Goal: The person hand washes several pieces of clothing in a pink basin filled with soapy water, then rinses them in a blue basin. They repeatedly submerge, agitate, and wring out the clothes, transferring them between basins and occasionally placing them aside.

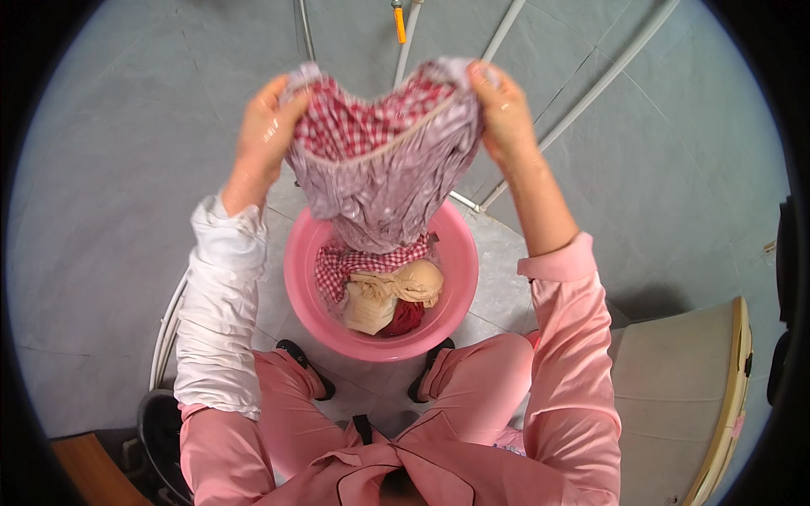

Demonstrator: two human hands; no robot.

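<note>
Stretched between my two hands is a wet, gathered garment (386, 183), mauve on one face and red-and-white checked on the other, with an elastic edge. My left hand (269, 126) grips its left corner and my right hand (503, 104) its right corner. The garment hangs over the far part of a pink plastic basin (465, 278), which stands on the floor between my feet. Inside the basin lie a red-and-white checked cloth (332, 272), a beige cloth piece (417, 283) with a rounded, cup-like shape, and a dark red cloth (404, 318).
White pipes (579, 104) run along the grey tiled wall beyond the basin, near an orange-handled fitting (399, 24). A black tub (158, 420) and a brown board (95, 468) are at the lower left. A large cream-coloured appliance or cabinet (671, 379) stands at the right.
</note>
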